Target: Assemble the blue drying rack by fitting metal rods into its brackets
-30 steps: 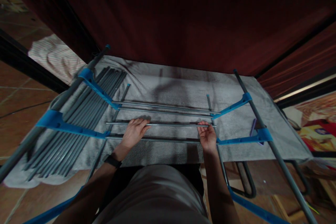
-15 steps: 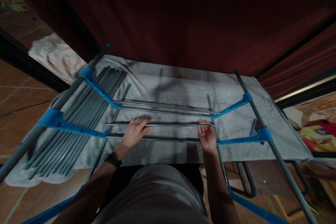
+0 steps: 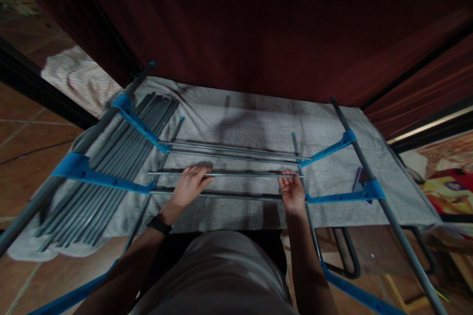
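Observation:
A thin grey metal tube (image 3: 244, 174) lies level across the middle of a frame of tubes and blue plastic brackets. My left hand (image 3: 191, 184) is closed over its left part, palm down. Under its right end my right hand (image 3: 291, 188) is turned palm up, the fingers curled against the tube. Just nearer to me runs a fixed crossbar (image 3: 240, 197), joined toward a left blue bracket (image 3: 107, 177) and a right blue bracket (image 3: 343, 196). Two more crossbars (image 3: 236, 151) span the farther pair of brackets.
Several loose grey tubes (image 3: 121, 167) lie side by side at the left on a light grey cloth (image 3: 258, 118). A small purple-edged object (image 3: 357, 179) sits by the right upright (image 3: 364, 160). Dark red fabric (image 3: 258, 24) rises behind. A colourful bag (image 3: 451, 192) is at far right.
The held tube has shifted very slightly left. Both hands keep nearly the same place and grip.

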The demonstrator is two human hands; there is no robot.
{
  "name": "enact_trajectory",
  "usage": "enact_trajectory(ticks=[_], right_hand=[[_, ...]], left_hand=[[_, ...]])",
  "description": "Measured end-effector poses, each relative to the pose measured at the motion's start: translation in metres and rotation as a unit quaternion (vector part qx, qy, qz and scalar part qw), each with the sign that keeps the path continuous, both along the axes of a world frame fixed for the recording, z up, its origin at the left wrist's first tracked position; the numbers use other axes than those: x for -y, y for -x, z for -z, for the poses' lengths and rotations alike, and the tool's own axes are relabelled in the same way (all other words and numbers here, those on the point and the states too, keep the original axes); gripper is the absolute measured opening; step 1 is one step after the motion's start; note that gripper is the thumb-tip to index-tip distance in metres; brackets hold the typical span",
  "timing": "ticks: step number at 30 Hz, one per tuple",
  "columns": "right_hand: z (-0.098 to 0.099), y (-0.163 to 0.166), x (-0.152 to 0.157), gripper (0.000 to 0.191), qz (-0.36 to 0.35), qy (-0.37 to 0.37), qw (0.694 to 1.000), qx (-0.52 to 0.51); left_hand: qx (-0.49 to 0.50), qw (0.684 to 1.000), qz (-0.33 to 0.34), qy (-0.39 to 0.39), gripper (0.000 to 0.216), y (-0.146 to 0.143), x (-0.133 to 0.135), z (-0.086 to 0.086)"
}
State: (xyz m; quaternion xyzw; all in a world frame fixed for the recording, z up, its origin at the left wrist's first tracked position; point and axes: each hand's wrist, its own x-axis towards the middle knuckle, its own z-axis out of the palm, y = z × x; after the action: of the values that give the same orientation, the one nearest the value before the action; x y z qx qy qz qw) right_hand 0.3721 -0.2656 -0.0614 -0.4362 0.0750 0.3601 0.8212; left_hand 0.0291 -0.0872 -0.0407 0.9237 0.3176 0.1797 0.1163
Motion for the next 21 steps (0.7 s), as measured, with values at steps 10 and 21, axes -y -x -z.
enact_trajectory(ticks=[10, 21], right_hand=[[0.0002, 0.0003, -0.0004, 0.012, 0.002, 0.004, 1.0, 0.005], [0.0039, -0.0019, 0.0025, 0.005, 0.003, -0.004, 1.0, 0.004]], left_hand=[[-0.03, 0.999, 0.004, -0.021, 0.031, 0.0, 0.0014, -0.0012], [-0.019, 1.0, 0.009, 0.003, 0.025, -0.0008, 0.0051, -0.0027]])
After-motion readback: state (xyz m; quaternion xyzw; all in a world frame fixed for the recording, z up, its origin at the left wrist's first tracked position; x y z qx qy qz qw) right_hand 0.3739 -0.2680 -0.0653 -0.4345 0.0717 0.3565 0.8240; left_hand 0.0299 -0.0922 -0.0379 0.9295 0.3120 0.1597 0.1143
